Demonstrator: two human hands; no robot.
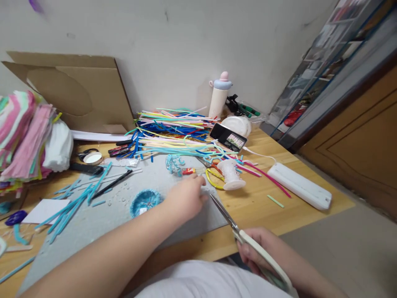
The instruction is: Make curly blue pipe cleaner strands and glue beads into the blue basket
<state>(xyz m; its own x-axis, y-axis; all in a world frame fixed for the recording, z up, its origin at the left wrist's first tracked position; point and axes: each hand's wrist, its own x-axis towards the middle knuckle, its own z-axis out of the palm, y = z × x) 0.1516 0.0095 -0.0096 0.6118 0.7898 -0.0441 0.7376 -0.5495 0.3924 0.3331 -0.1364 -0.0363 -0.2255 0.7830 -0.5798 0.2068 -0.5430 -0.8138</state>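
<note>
R hand (252, 248) holds scissors (236, 230) pointing 11 o'clock, tips nr L hand (186, 198); L fingers curled, can't tell if holding.

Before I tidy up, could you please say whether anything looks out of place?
A short green strip looks stray: it lies alone on the table, right of the spool, away from the heaped strips.

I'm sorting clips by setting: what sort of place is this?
Probably a handicraft workspace, though whether at home or in a workshop I cannot tell. Bundles of coloured fuzzy stems, a white spool and scissors in the right hand suggest it.
</note>
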